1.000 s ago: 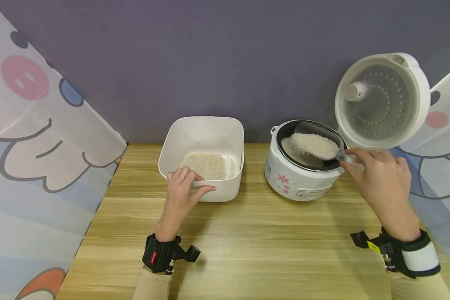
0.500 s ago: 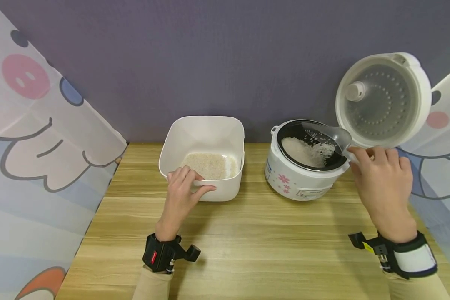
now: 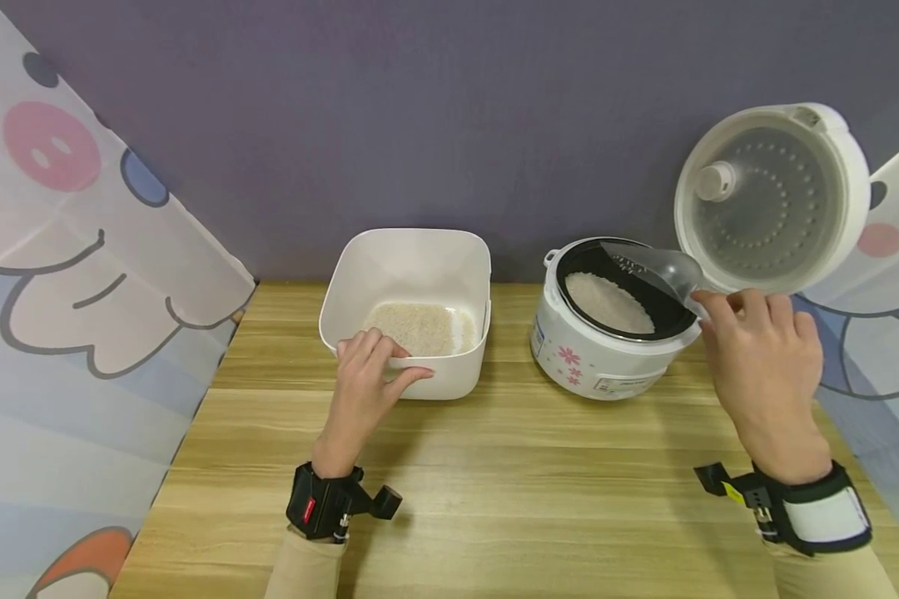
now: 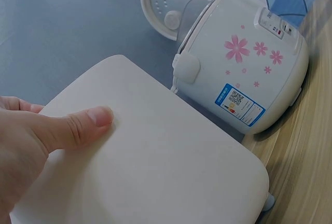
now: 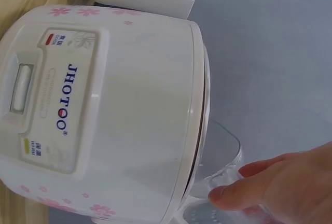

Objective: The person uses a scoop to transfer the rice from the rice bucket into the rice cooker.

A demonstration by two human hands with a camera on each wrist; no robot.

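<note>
Head view: our left hand [image 3: 367, 374] pinches the white bin [image 3: 453, 379] by its rim [image 3: 453, 357], and our right hand [image 3: 770, 362] holds the clear scoop [image 3: 674, 270] over the cooker [image 3: 599, 359], where rice [image 3: 608, 304] lies.

The head view looks forward and down from above, rice cooker [image 3: 614, 359] at three o'clock; the wrist views share it, left's at two beyond the near bin [image 4: 166, 156], right's close-up at nine.

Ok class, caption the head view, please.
Right-hand fingers hold a clear scoop over an open cooker containing rice.
</note>
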